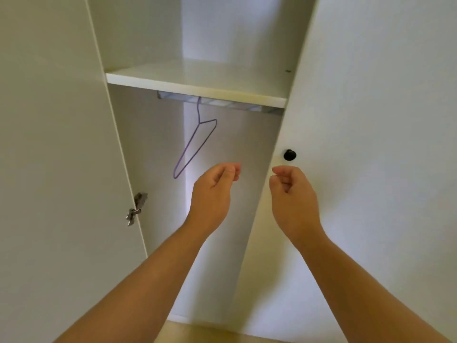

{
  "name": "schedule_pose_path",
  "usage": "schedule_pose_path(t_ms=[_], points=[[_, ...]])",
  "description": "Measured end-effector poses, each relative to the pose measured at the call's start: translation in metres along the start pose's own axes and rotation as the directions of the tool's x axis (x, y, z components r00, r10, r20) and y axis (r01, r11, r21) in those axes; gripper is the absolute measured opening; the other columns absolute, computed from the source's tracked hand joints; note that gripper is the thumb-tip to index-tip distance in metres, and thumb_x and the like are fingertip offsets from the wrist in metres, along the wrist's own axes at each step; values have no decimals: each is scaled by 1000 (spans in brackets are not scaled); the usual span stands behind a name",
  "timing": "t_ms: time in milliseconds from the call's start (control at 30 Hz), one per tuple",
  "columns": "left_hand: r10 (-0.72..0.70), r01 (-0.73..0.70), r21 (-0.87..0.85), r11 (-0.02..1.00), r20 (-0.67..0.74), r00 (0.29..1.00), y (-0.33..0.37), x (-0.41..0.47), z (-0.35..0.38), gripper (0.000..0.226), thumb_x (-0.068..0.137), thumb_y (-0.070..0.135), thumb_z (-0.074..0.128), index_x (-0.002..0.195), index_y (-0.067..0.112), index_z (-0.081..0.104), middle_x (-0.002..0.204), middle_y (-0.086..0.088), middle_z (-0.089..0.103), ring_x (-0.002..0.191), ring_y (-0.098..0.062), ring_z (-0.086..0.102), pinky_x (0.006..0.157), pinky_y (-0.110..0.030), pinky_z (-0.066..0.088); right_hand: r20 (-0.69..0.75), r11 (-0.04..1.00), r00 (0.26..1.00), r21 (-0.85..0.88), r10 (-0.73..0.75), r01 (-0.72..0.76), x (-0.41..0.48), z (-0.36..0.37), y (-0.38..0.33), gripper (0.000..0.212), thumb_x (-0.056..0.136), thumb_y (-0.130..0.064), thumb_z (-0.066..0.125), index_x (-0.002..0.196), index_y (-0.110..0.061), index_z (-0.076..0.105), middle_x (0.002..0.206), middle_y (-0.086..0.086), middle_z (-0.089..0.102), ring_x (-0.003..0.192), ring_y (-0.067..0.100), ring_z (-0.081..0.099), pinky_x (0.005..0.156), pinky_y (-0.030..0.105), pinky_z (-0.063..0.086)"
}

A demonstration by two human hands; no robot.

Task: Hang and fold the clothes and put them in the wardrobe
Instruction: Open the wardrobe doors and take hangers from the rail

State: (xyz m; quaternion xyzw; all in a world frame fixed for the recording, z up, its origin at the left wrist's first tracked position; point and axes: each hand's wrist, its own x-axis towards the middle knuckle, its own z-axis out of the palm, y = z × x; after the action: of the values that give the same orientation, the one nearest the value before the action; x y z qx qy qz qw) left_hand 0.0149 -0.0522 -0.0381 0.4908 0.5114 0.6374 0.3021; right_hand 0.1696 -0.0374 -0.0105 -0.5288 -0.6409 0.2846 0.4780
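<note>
Your left hand [211, 194] and right hand [295, 199] are raised side by side, apart, before the open wardrobe [153, 144]. The fingers [231, 169] of both are loosely curled and, as far as the soft focus shows, hold nothing. Just beyond the right hand sits the black knob [289, 154] on the closed right door [371, 120]. Farther in, up and left of your left hand, a purple wire hanger [199, 123] hangs from the rail [222, 103] under the shelf [197, 81].
</note>
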Motion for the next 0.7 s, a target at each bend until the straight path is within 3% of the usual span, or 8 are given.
schedule_pose_path(t_ms=[167, 333, 533, 600, 700], points=[[-165, 205, -206, 957, 196, 967, 8, 65, 64, 30, 107, 24, 41, 120, 15, 67, 121, -4, 70, 114, -16, 64, 107, -36, 48, 13, 993, 999, -112, 39, -37, 31, -33, 11, 43, 103, -29, 49, 143, -36, 37, 123, -9, 50, 94, -4, 55, 68, 10, 39], [-225, 329, -334, 883, 313, 923, 20, 89, 92, 39, 107, 41, 37, 107, 20, 70, 102, 2, 77, 95, -12, 73, 71, -21, 56, 97, 977, 994, -204, -42, 61, 51, -41, 12, 42, 106, -24, 41, 148, -31, 37, 134, -8, 50, 110, -1, 51, 79, 1, 35], [-223, 336, -361, 870, 319, 921, 16, 86, 93, 36, 106, 43, 41, 109, 23, 70, 106, 7, 76, 101, -7, 71, 73, -15, 55, 144, 956, 978, -232, -149, 180, 48, -35, 10, 38, 107, -17, 39, 145, -15, 45, 122, -10, 48, 102, -9, 39, 82, -10, 24], [-211, 322, -332, 887, 329, 920, 17, 81, 92, 36, 106, 43, 41, 108, 25, 71, 107, 6, 76, 102, -9, 71, 73, -17, 55, 140, 954, 980, -248, -139, 170, 42, -36, 11, 41, 107, -18, 38, 148, -16, 42, 131, -5, 51, 105, -13, 35, 81, -12, 20], [-191, 298, -308, 904, 332, 924, 22, 67, 88, 35, 106, 43, 41, 107, 26, 72, 107, 5, 76, 102, -10, 71, 74, -18, 55, 139, 948, 981, -270, -133, 167, 27, -41, 10, 44, 107, -17, 37, 151, -17, 38, 145, -1, 48, 120, -6, 34, 80, -14, 17]])
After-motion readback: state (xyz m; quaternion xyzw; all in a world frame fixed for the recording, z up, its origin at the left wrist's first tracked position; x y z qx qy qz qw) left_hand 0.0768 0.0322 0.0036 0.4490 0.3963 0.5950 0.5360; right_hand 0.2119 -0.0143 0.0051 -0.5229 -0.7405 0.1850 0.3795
